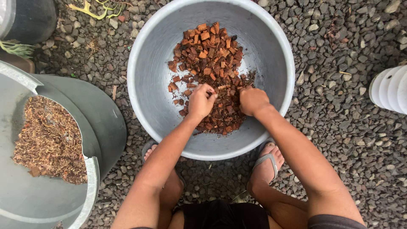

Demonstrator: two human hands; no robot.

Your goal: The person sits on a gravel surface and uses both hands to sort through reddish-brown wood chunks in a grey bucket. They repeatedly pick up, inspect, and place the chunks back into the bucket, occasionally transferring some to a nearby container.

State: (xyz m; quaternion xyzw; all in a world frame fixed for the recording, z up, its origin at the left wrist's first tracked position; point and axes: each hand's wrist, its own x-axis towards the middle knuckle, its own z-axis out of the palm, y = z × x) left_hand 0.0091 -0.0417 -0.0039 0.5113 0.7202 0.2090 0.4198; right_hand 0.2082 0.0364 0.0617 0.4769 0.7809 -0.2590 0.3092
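Observation:
A large grey metal basin [152,63] sits on the gravel in front of me, holding a pile of reddish-brown bark chips [210,59]. My left hand [200,101] is down in the chips, fingers curled and pinched on a few pieces. Beside it, my right hand [253,101] is closed into the pile, knuckles up, with its fingertips hidden among the chips. Both forearms reach in over the near rim.
At the left a second grey basin [25,199] holds finer brown shredded material [51,140], resting on a round grey lid. A white ribbed pot [390,89] stands at the right edge. My sandalled feet [268,163] are planted on the gravel by the basin.

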